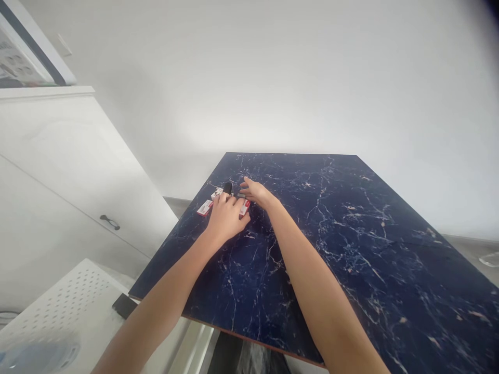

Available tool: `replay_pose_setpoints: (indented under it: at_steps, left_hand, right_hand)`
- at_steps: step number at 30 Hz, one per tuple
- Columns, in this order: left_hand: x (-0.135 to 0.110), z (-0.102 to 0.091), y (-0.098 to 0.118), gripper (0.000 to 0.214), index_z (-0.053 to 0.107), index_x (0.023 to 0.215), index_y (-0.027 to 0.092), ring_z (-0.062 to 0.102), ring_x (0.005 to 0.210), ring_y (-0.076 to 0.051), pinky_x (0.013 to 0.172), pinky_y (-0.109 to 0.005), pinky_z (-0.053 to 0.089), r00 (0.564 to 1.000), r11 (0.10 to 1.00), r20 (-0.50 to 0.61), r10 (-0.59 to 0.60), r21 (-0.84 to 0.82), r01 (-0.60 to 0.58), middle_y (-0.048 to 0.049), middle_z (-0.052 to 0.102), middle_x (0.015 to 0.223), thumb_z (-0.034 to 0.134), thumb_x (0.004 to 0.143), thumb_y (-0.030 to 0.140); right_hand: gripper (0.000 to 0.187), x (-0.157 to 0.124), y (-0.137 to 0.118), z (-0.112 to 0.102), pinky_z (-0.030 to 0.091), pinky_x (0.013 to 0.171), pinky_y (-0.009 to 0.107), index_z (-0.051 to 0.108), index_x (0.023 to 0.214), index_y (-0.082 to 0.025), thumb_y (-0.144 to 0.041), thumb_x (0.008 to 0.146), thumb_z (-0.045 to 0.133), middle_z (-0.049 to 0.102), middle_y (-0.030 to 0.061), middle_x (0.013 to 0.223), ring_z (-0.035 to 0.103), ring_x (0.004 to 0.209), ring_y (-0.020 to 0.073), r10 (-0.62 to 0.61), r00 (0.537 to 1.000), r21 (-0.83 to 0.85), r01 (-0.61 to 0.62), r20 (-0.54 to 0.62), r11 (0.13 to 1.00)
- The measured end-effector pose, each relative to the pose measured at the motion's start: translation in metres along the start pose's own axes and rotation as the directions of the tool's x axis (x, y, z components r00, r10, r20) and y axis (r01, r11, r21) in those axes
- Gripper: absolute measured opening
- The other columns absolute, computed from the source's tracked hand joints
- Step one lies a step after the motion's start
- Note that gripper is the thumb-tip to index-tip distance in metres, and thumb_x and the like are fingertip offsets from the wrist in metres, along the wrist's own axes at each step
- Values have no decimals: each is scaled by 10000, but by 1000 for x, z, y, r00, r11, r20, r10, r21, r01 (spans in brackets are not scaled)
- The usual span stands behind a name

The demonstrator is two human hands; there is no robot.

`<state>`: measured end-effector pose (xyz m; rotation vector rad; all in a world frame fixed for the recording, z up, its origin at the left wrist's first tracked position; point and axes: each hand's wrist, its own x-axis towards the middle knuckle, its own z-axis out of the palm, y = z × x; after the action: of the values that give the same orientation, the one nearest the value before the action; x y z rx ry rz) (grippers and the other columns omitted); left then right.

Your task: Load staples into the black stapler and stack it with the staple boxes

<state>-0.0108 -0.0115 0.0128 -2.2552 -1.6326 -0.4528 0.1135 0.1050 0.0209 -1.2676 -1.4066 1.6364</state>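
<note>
Both my arms reach to the far left part of a dark blue marbled table (pixel 351 244). My left hand (pixel 226 215) lies palm down, fingers bent over small red and white boxes (pixel 205 208). A small black object (pixel 227 187) sits just beyond its fingertips. My right hand (pixel 255 191) comes in from the right, its fingers pinched together on a thin dark part next to the black object. What exactly the fingers hold is too small to name.
A white cabinet (pixel 70 176) with a dark handle (pixel 109 222) stands to the left of the table. A white perforated surface (pixel 74 306) lies at the lower left. A plain white wall is behind the table.
</note>
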Motion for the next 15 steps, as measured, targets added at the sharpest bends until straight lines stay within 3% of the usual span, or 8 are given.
replay_pose_setpoints:
  at_steps: [3,6,10,13,15]
  left_hand:
    - [-3,11,5,323,720,1084,185,489,1173,-376,1037,-531,370,1000,999,27,10,40,-11,-151,668,1064,627,893,429]
    - [-3,11,2,382,718,1123,198,474,1224,-368,1058,-525,380,1000,999,-2,-25,30,25,-160,585,1260,625,900,494]
    - [1,4,-13,397,644,1285,220,465,1265,-363,1035,-509,416,979,979,-33,-203,21,203,-153,497,1404,536,956,416]
    - [3,1,-30,566,498,1453,234,503,1227,-395,972,-537,453,932,938,108,-346,24,345,-175,542,1354,576,914,385]
    - [3,1,-39,642,409,1515,241,551,1175,-383,943,-517,474,910,932,209,-357,9,364,-161,604,1288,580,906,353]
  right_hand:
    - [594,-7,-3,-6,439,1082,341,592,1370,-82,-513,1048,341,601,212,1380,567,1290,262,-13,1000,-2,13,6,1000]
    - [567,-8,-5,-12,475,1041,326,600,1357,-88,-499,1047,360,617,198,1363,604,1237,249,-37,999,-29,36,-15,999]
    - [484,-2,-4,-17,549,885,275,610,1325,-132,-468,1011,460,654,157,1316,679,1065,207,-47,998,-172,38,-46,984]
    - [389,3,2,-20,572,750,269,651,1236,-134,-375,939,577,690,157,1236,704,926,214,-19,999,-276,6,-43,961]
    - [339,5,5,-23,568,673,273,688,1147,-121,-295,859,660,718,168,1146,708,834,226,-3,1000,-355,-4,-20,935]
